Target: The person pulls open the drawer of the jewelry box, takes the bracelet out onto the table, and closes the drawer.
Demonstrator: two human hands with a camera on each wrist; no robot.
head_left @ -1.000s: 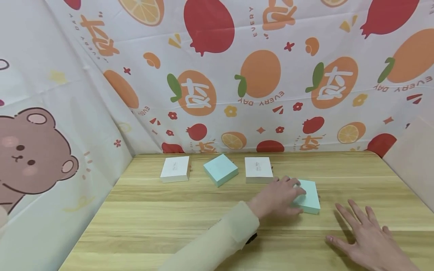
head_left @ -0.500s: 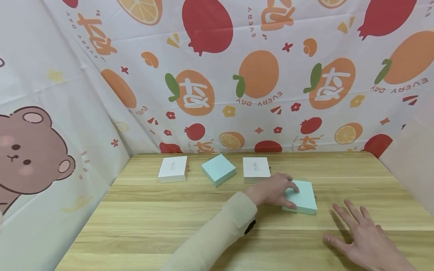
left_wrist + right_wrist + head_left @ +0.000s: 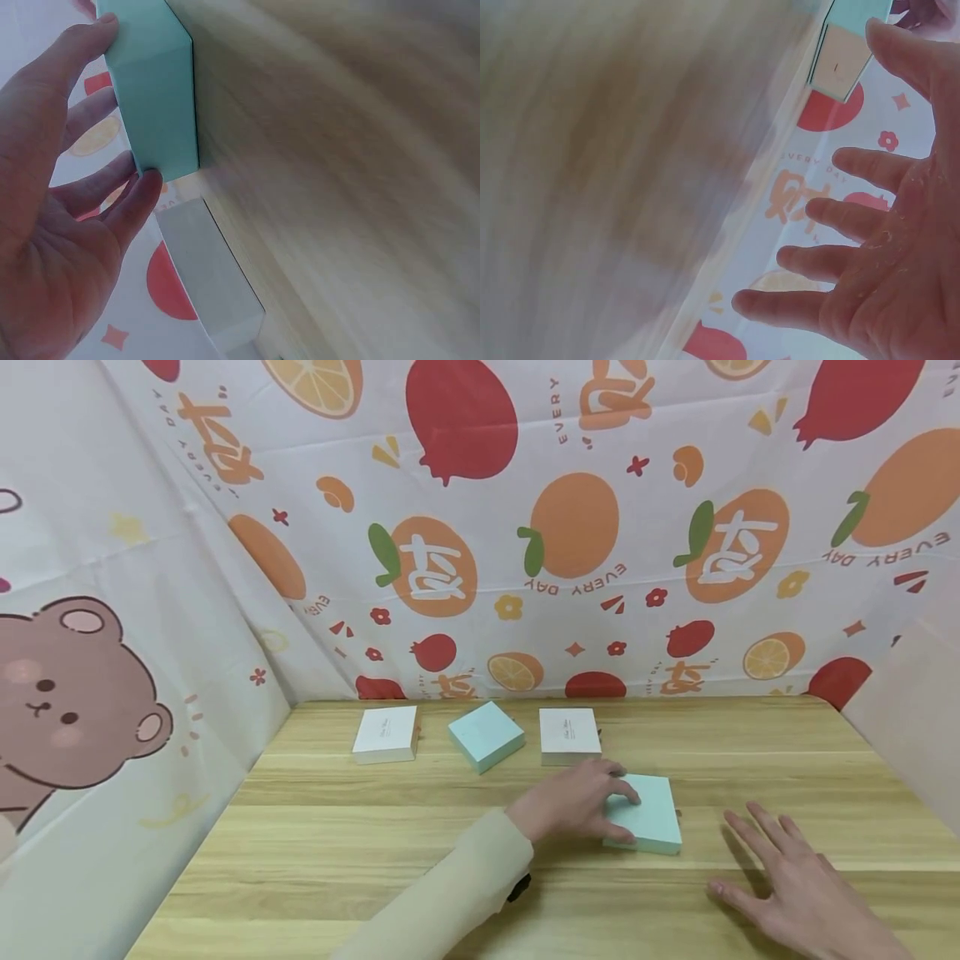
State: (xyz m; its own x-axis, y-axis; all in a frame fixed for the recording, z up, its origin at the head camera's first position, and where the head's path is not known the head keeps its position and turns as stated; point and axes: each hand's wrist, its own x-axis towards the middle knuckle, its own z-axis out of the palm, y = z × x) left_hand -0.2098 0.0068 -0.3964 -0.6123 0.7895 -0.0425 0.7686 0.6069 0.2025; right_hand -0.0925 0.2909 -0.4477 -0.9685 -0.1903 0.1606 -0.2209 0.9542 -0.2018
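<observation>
The left hand [image 3: 573,797] has its fingers clamped on the nearest mint box [image 3: 651,812] — thumb at the near edge, index finger bent onto the top — though how the other fingers meet its far side is hard to make out. The box lies flat on the wood-grain surface [image 3: 337,877], between the two hands, in front of and to the right of the right-hand white box [image 3: 570,732]. The right hand [image 3: 802,881] is apart from it, fingers spread and holding nothing. Along the back stand another mint box [image 3: 486,735], turned cornerwise, and, to its left, a second white box [image 3: 386,732] — all before a fruit-print cloth [image 3: 573,527].
</observation>
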